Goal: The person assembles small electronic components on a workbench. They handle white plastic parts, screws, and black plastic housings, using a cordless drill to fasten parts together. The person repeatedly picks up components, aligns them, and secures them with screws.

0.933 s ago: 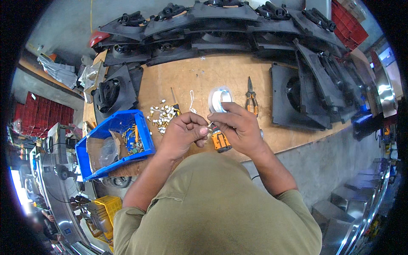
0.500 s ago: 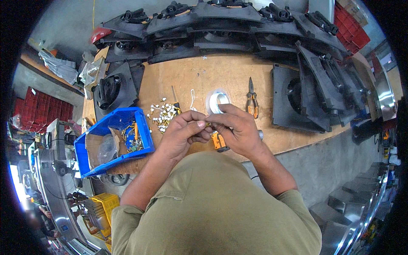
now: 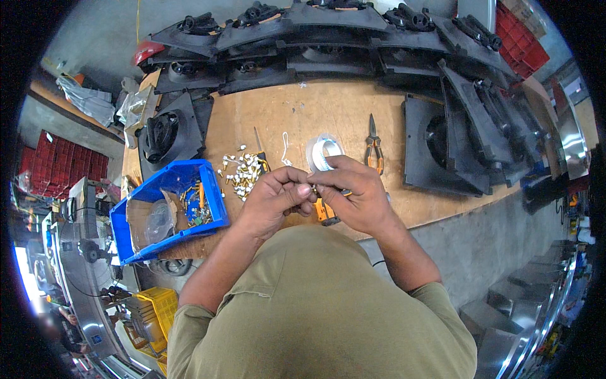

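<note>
My left hand and my right hand meet over the near edge of the wooden table, fingertips pinched together. Between them is a small brass fitting, mostly covered by the fingers. Just beyond my right hand lies a roll of white tape. Under that hand an orange and black tool is partly hidden. A pile of brass fittings with white ends lies beyond and left of my left hand, beside a screwdriver. A white looped strip rests between pile and roll.
Pliers with orange and black handles lie right of the tape. A blue bin with small parts stands at the left edge. Black moulded panels line the table's back, with more panels at the right and one at the left.
My fingers have shifted slightly around the small fitting, which shows a little differently between them. Both hands stay in nearly the same place, and the things on the table have not moved.
</note>
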Motion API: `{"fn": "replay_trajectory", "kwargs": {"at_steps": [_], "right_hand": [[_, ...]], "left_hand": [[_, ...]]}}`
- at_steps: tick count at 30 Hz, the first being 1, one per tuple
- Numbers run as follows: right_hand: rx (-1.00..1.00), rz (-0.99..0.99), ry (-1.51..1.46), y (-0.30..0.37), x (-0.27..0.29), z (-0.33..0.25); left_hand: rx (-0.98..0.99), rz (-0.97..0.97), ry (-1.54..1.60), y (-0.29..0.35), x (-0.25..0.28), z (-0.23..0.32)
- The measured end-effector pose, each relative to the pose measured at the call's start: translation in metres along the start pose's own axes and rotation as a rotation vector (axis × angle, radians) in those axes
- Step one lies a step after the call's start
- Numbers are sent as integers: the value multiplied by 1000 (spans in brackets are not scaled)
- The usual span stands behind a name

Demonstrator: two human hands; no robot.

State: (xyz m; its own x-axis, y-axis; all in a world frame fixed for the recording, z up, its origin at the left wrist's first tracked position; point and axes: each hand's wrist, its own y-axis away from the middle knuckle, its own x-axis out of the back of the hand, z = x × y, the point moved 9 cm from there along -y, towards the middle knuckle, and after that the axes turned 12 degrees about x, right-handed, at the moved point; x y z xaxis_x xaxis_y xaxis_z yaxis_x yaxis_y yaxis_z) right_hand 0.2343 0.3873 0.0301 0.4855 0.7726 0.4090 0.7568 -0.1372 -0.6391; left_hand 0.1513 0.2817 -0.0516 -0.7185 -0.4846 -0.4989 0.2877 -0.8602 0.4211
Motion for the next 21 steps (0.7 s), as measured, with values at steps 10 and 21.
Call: {"fn": "replay_trajectory", "kwargs": {"at_steps": [10, 21], "right_hand": [[-67, 4, -14, 5, 1, 3], [36, -65, -166, 1, 1, -1]], "left_hand": [[-53, -6, -121, -4, -6, 3], [-90, -59, -145, 8, -11, 12]]}}
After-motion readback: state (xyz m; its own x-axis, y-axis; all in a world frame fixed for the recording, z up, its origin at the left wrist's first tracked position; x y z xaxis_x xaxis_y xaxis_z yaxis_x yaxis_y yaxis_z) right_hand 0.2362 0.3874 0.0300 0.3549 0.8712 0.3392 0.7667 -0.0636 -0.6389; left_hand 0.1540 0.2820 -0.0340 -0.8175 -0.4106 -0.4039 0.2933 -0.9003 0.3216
